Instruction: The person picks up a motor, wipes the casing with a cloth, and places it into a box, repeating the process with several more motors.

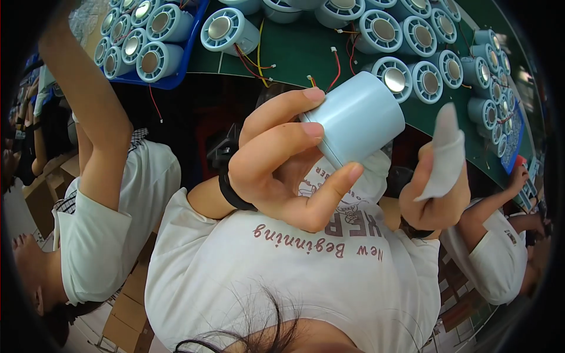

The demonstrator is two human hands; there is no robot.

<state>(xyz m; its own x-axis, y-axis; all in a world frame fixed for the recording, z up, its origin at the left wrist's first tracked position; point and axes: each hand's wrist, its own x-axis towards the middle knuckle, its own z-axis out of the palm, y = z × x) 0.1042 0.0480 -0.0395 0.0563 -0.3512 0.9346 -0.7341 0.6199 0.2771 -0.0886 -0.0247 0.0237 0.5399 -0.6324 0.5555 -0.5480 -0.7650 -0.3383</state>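
Note:
My left hand [282,162] grips a light blue plastic cylinder [365,120] in front of my chest, thumb below and fingers on its upper edge. The cylinder is tilted, its smooth side towards the upper right. Thin red and yellow wires with small white plugs show just past its far edge. To the right, apart from the cylinder, is my right hand [438,197], its fingers curled. A white cloth [445,156] is wrapped over its raised finger and held against it; the fingertip is hidden under the cloth.
On the green table [288,50] stand many similar cylinders [379,32] with spoked ends, silver discs and loose wires. A blue tray [170,82] of them is at the upper left, another blue tray [515,141] at the right. People sit on the left [97,235] and right [494,253].

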